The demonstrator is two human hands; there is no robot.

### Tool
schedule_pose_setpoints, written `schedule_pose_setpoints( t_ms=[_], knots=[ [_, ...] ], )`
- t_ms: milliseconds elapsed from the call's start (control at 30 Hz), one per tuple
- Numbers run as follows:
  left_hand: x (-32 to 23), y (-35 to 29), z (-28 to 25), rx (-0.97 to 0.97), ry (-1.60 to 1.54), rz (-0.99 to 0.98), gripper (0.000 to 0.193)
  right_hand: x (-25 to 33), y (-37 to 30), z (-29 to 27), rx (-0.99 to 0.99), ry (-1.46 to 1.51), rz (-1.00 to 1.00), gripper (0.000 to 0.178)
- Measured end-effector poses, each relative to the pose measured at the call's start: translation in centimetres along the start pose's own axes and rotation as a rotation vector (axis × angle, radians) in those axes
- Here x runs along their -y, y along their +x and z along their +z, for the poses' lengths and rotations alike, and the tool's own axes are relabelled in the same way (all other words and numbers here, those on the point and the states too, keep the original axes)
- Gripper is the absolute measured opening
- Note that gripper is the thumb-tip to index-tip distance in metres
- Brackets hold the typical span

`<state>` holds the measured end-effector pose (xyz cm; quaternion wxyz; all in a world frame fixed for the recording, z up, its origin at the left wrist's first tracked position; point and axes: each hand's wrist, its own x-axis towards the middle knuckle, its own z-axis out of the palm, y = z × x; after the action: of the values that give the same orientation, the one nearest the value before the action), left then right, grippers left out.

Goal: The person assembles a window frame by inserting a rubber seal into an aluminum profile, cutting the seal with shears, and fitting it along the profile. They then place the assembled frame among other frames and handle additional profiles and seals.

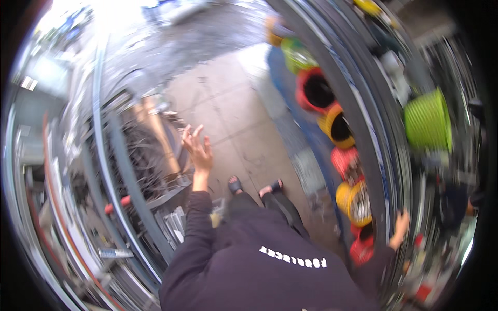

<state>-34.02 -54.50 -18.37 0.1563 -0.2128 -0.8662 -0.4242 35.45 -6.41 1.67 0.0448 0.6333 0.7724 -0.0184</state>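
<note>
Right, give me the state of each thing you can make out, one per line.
Left hand: open, fingers spread, raised in the air.
Right hand: at the dark rack beam; grip unclear.
Sandals: worn on both feet.
Dark top: worn, sleeves covering forearms.
Dark strands: tangled.
Red round thing: hollow, dark inside.

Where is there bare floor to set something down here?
Bare tiled floor shows ahead of the feet, between the dark tangle at left and the pale strip at right. Crowded: the rack by the right hand, the round coloured items beside it, and the long bars at left.
</note>
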Motion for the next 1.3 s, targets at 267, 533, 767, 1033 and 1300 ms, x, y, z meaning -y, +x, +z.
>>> schedule_pose_setpoints(
  t_ms=[267, 533, 767, 1033, 1300],
  knots=[
    [-17.3, 1.3, 12.7, 0.392, -0.333, 0.243, 0.034, 4.2, -0.7, -1.7, -0.064, -0.072, 0.099, 0.049],
    [-34.2, 9.2, 24.8, 0.123, -0.562, 0.720, 0.033, 6.8, -1.1, -3.2, -0.011, -0.041, 0.147, 0.045],
    [-40.2, 12.1, 30.4, 0.080, -0.375, 0.733, 0.034, 7.3, -0.7, -4.0, 0.019, -0.042, 0.152, 0.043],
    [-42.1, 12.1, 30.1, 0.336, -0.215, 0.639, 0.044, 7.7, -1.0, -4.0, 0.034, -0.007, 0.150, 0.042],
    [-40.9, 11.2, 31.5, 0.229, -0.275, 0.775, 0.032, 8.6, -1.4, -3.9, -0.011, -0.021, 0.202, 0.043]
  ],
)
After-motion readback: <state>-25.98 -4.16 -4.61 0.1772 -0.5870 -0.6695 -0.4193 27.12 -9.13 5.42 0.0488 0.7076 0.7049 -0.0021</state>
